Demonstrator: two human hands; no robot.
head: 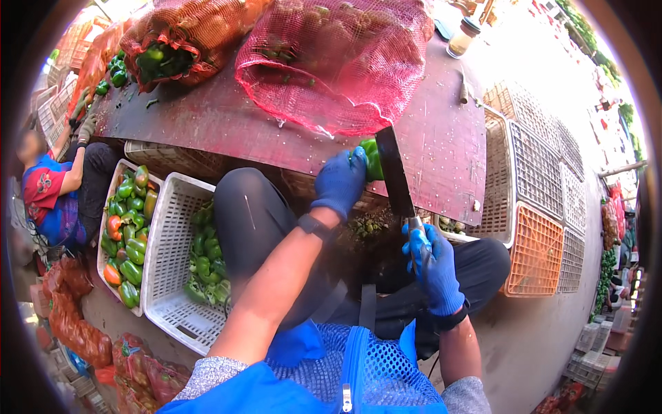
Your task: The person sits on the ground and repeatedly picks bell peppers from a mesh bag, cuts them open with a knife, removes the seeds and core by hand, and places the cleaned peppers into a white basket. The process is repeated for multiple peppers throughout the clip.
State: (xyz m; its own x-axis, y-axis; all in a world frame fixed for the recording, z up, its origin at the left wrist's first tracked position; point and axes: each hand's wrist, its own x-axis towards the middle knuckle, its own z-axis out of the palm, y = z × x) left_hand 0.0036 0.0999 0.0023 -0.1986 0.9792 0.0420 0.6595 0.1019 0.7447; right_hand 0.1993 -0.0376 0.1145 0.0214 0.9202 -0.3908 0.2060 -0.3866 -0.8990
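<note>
In a blue glove, my left hand (340,178) grips a green bell pepper (372,159) at the near edge of the reddish work board (331,147). My right hand (433,266), gloved too, holds a knife (394,173) by its handle. The broad dark blade points away from me and stands close against the pepper's right side; whether it touches is hard to tell. Just beyond the pepper lies a pink mesh sack (336,67), its mouth facing me, with vegetables inside. Left of my knee, green peppers (207,259) lie in a white plastic crate (176,310).
A second crate (106,217) holds green and reddish peppers. An orange mesh sack (181,46) gapes at the far left of the board. A co-worker (57,191) sits at left. Stacked crates (535,251) border the right side. A small knife (464,93) and a jar (463,39) rest on the board.
</note>
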